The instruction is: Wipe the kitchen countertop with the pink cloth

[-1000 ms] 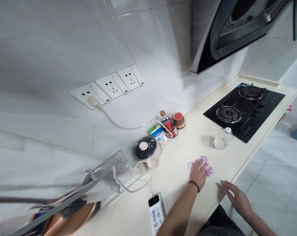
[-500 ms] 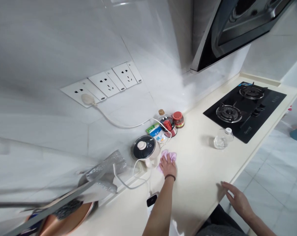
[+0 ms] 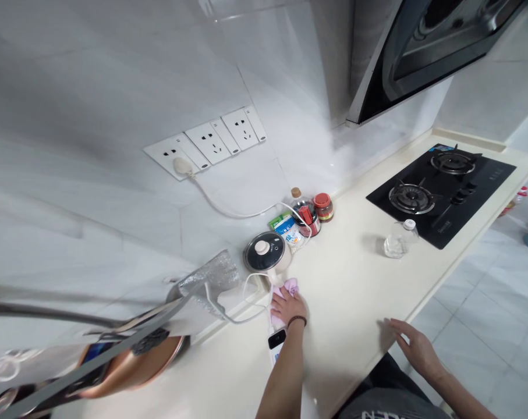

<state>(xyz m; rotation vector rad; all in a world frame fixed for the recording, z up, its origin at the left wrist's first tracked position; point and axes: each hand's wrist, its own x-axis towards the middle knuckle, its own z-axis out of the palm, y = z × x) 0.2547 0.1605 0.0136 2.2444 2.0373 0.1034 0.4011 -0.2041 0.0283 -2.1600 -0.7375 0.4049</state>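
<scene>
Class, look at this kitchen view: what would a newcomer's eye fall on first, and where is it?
Probably the black hob, dark against the pale counter at its far right end. Next, perhaps, the left hand spread on a pink cloth, just in front of the lidded pot. Above, a white cord droops from the leftmost wall socket.

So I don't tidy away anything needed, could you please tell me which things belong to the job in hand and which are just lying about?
In the job:
cloth, under the left hand
counter, beneath the cloth

Apparently just lying about:
pot, near the wall
white-capped bottle, near the stove
red-lidded jar
</scene>
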